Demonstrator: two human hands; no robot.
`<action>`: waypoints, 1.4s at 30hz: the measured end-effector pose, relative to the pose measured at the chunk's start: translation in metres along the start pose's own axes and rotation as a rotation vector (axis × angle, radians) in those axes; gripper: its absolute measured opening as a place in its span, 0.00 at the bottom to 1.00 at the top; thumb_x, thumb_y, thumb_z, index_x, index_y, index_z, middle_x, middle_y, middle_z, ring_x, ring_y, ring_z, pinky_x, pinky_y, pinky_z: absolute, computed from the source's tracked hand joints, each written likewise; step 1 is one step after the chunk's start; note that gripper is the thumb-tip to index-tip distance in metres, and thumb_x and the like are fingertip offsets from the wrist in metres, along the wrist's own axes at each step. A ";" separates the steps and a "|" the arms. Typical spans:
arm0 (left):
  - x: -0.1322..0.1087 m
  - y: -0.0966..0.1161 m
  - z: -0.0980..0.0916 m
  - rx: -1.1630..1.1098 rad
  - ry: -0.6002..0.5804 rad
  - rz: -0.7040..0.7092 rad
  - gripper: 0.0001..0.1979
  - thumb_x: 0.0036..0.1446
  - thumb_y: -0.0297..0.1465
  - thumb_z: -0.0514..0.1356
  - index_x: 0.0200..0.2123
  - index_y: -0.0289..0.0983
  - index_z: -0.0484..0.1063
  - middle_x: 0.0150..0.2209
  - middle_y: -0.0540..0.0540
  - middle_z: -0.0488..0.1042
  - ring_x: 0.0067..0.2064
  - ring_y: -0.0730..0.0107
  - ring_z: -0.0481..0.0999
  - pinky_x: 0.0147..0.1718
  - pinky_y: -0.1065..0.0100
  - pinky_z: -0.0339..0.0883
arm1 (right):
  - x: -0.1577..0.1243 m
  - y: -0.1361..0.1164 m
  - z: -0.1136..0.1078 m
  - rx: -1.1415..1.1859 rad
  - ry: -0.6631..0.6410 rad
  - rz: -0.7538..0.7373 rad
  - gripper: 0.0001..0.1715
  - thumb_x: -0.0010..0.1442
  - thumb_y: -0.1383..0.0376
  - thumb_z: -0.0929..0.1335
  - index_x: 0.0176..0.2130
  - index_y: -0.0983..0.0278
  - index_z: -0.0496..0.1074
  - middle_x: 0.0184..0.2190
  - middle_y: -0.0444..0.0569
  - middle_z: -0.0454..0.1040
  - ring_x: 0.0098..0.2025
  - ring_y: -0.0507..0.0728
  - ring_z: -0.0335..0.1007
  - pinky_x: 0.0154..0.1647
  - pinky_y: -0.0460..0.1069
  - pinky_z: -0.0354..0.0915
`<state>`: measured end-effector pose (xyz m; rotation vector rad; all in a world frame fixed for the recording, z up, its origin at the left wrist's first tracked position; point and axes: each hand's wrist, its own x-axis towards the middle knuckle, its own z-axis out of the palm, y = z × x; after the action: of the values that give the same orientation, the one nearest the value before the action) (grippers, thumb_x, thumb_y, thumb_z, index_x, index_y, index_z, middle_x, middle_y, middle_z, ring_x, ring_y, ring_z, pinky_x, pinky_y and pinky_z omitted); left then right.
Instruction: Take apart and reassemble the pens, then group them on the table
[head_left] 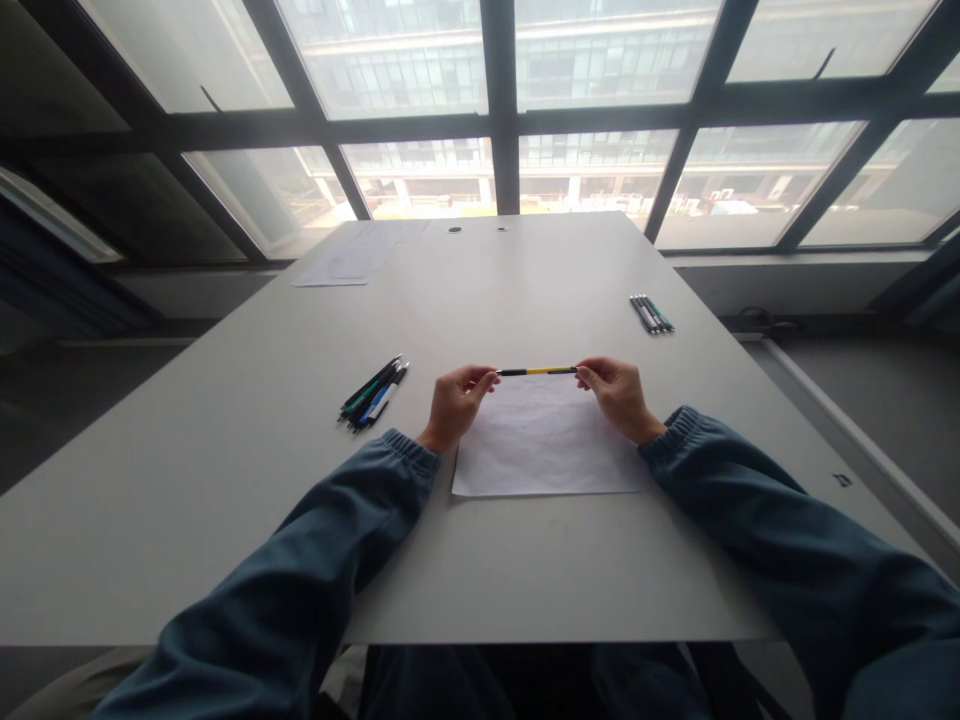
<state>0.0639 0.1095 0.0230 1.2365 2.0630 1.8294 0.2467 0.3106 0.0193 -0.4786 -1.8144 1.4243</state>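
A yellow and black pen (537,371) is held level just above a white sheet of paper (546,445) on the grey table (225,480). My left hand (456,404) pinches the pen's left end with its fingers curled. My right hand (618,395) pinches the right end the same way. Both wrists rest near the sheet's upper corners, and blue sleeves cover both arms.
A bunch of several pens (373,393) lies to the left of my left hand. Another small group of pens (651,313) lies further back on the right. Printed sheets (346,264) sit at the far left corner, below large windows.
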 end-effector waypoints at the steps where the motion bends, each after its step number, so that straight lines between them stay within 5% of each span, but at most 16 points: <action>1: 0.000 0.000 0.000 0.002 0.001 0.000 0.17 0.58 0.44 0.66 0.40 0.35 0.81 0.33 0.42 0.83 0.32 0.65 0.81 0.34 0.66 0.76 | 0.000 0.000 0.000 -0.004 -0.002 0.000 0.20 0.54 0.50 0.75 0.34 0.65 0.79 0.25 0.48 0.78 0.26 0.55 0.74 0.29 0.49 0.71; 42: 0.000 0.003 0.000 -0.001 -0.039 -0.011 0.17 0.59 0.45 0.64 0.35 0.34 0.80 0.30 0.43 0.81 0.30 0.67 0.79 0.31 0.68 0.74 | -0.001 0.002 -0.001 -0.061 -0.023 -0.017 0.21 0.57 0.49 0.73 0.32 0.65 0.78 0.24 0.49 0.77 0.26 0.54 0.73 0.27 0.48 0.69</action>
<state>0.0650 0.1090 0.0255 1.2473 2.0442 1.7871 0.2475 0.3114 0.0168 -0.4783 -1.8800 1.3709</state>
